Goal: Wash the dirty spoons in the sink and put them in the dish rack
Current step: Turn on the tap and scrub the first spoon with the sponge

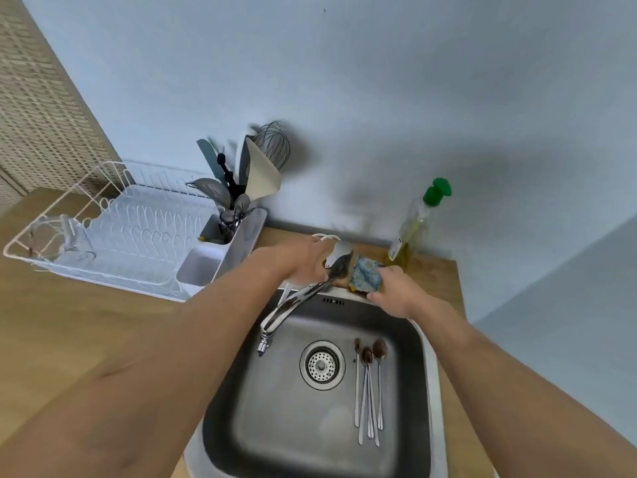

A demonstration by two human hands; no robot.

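- A wooden countertop (86,326) carried everything, with a stainless-steel sink (422,391) set into its right part.
- A white wire dish rack (113,236) stood at the counter's back-left corner; the utensil holder (238,243) on its right end held a whisk, spatulas and ladles.
- The chrome faucet (293,301) reached from the sink's back edge over the basin toward the left.
- The left hand (303,262) rested on the faucet's lever at the back rim, fingers curled round it.
- The right hand (396,293) pinched a blue sponge (366,278) at the sink's back rim, fingers pressed together against it.
- A dish soap bottle (413,229) with a green cap stood at the counter's back-right corner.
- Dirty spoons (369,384) lay side by side in the basin's right part, just beside the drain strainer (322,365), bowls pointing to the back.
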